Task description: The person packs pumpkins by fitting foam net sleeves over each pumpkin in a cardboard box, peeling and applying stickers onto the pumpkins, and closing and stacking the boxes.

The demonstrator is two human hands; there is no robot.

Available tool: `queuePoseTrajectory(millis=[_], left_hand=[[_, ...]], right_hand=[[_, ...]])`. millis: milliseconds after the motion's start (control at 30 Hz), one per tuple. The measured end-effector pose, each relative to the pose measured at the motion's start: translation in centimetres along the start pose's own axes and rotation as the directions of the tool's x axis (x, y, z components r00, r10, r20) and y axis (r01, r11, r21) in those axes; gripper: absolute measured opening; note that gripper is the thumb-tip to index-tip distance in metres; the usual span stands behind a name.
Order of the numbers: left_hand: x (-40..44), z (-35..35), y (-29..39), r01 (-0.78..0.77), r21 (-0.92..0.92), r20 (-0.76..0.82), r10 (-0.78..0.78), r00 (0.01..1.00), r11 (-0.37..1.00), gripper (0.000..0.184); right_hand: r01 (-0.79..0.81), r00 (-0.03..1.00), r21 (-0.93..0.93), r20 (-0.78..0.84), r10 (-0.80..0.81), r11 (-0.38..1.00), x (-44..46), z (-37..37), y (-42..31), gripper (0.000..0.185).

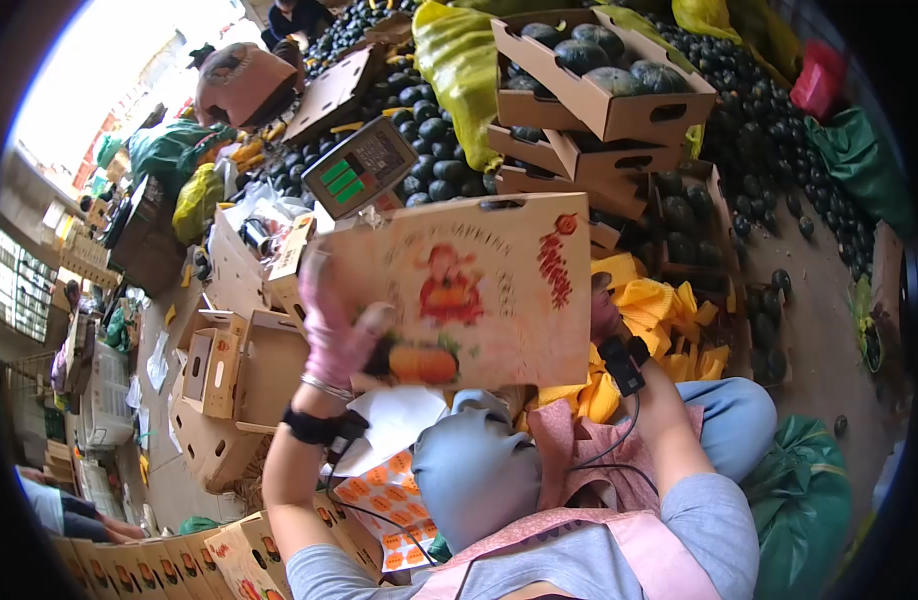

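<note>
A printed cardboard box (499, 350) with pumpkin pictures is held up in front of me, one broad side facing the camera. My left hand (331, 325), in a pink glove, grips its left edge with the thumb across the printed face. At the right edge, my right hand (603, 305) holds the box from the side; most of its fingers are hidden behind it. Below the box lie a white sheet (397, 425) and a sheet of orange round stickers (387, 495). Yellow netting (654, 310) is bunched beside my right hand.
A weighing scale (361, 168) with a green-lit display stands beyond the box. Stacked cartons (604, 110) hold dark green pumpkins, with more pumpkins (439, 160) heaped behind. Open cartons (269, 375) lie at left, printed cartons (169, 570) at lower left. Another person (299, 18) is at the top.
</note>
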State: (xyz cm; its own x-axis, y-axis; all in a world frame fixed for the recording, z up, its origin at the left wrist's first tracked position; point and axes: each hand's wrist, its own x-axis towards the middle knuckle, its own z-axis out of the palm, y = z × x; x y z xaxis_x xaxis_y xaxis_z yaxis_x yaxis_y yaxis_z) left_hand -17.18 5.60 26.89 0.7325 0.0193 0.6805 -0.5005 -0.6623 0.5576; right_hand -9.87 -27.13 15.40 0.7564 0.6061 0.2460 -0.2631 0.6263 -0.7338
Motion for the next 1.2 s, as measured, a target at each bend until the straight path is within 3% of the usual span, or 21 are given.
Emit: queuePoseTrajectory(millis=[33,67,100,133,167,233,267,300,433,500,567,600,667,733,767,833,933,967,1033,1100,1200], left_hand=[[0.3,-0.6,-0.9,0.278,-0.271,0.002,-0.288,0.958,0.922,0.078],[0.6,-2.0,-2.4,0.499,-0.380,0.205,-0.455,0.867,0.779,0.082],[0.9,-3.8,-4.2,0.698,-0.420,0.417,-0.559,0.716,0.580,0.085],[0.4,-5.1,-6.1,0.837,-0.475,0.719,-0.428,0.548,0.274,0.086],[-1.4,-4.1,-8.2,0.801,-0.533,0.711,-0.368,0.599,0.274,0.086],[-4.9,-2.6,-10.4,0.797,-0.572,0.621,-0.532,0.575,0.193,0.072],[-6.1,-1.8,-12.2,0.820,-0.569,0.606,-0.640,0.472,0.066,0.065],[-6.5,-1.2,-13.1,0.822,-0.566,0.585,-0.732,0.348,-0.061,0.059],[-6.4,2.2,-15.9,0.865,-0.493,0.403,-0.859,0.317,0.089,0.054],[-6.4,3.2,-19.1,0.846,-0.524,0.571,-0.779,0.258,-0.104,0.058],[-5.8,4.6,-20.6,0.852,-0.502,0.640,-0.726,0.251,-0.148,0.060],[-4.8,5.2,-20.2,0.880,-0.455,0.637,-0.741,0.211,-0.141,0.058],[-3.2,6.0,-18.8,0.928,-0.316,0.612,-0.704,0.360,0.199,0.054],[-2.8,6.3,-20.0,0.942,-0.275,0.675,-0.660,0.331,0.191,0.053],[-2.4,6.7,-20.5,0.950,-0.312,0.710,-0.666,0.229,-0.007,0.053],[-2.4,6.9,-21.8,0.980,-0.188,0.686,-0.706,0.177,0.063,0.055],[-3.7,7.6,-24.9,0.949,-0.290,0.781,-0.603,0.161,-0.123,0.062],[-3.7,7.6,-24.8,0.968,-0.241,0.769,-0.623,0.144,-0.074,0.063],[-3.4,7.6,-24.8,0.986,-0.162,0.730,-0.669,0.142,0.033,0.065],[-3.3,8.1,-24.8,0.975,-0.222,0.779,-0.598,0.189,0.018,0.068],[-4.3,8.4,-26.1,0.977,-0.213,0.778,-0.599,0.188,0.031,0.068]], right_hand=[[-0.003,0.999,-0.148,0.045,0.010,0.989,-0.3,0.4,-0.9,0.075],[-0.084,0.996,-0.361,0.004,0.091,0.929,-0.6,0.1,-1.3,0.070],[-0.075,0.997,-0.411,-0.021,0.072,0.909,-0.5,-0.1,-0.5,0.064],[-0.069,0.997,-0.460,-0.047,0.053,0.885,-0.4,-0.4,0.2,0.058],[-0.066,0.997,-0.508,-0.072,0.034,0.859,-0.3,-0.6,1.0,0.052],[-0.127,0.984,-0.212,-0.150,0.097,0.969,2.2,-3.1,4.3,0.052],[-0.331,0.907,-0.190,-0.333,0.257,0.924,2.1,-2.7,3.7,0.053],[-0.412,0.875,-0.433,-0.433,0.215,0.802,2.3,-2.5,3.9,0.061],[-0.257,0.932,-0.557,-0.358,0.051,0.790,1.7,-4.0,6.1,0.060],[-0.332,0.874,-0.445,-0.476,0.094,0.832,2.9,-4.3,4.4,0.057],[-0.254,0.844,-0.643,-0.512,-0.159,0.723,3.8,-5.7,4.5,0.048],[-0.304,0.812,-0.622,-0.565,-0.145,0.721,3.9,-5.9,4.1,0.049],[-0.456,0.695,-0.478,-0.718,-0.035,0.751,3.3,-6.6,3.6,0.055],[-0.614,0.505,-0.136,-0.824,0.255,0.777,2.5,-4.6,2.5,0.061],[-0.658,0.391,0.009,-0.851,0.352,0.753,2.5,-2.9,1.9,0.062],[-0.683,0.329,0.140,-0.817,0.474,0.717,1.7,-3.3,2.5,0.064],[-0.735,0.251,0.250,-0.763,0.596,0.630,1.8,-2.0,1.2,0.067],[-0.754,0.227,0.271,-0.747,0.624,0.598,2.1,-1.4,0.8,0.069],[-0.716,0.224,0.354,-0.700,0.678,0.602,1.3,-1.9,1.0,0.069],[-0.548,0.359,0.403,-0.677,0.642,0.732,0.1,-2.9,2.6,0.067],[-0.375,0.389,0.432,-0.730,0.562,0.821,-0.6,-4.0,4.4,0.056]])
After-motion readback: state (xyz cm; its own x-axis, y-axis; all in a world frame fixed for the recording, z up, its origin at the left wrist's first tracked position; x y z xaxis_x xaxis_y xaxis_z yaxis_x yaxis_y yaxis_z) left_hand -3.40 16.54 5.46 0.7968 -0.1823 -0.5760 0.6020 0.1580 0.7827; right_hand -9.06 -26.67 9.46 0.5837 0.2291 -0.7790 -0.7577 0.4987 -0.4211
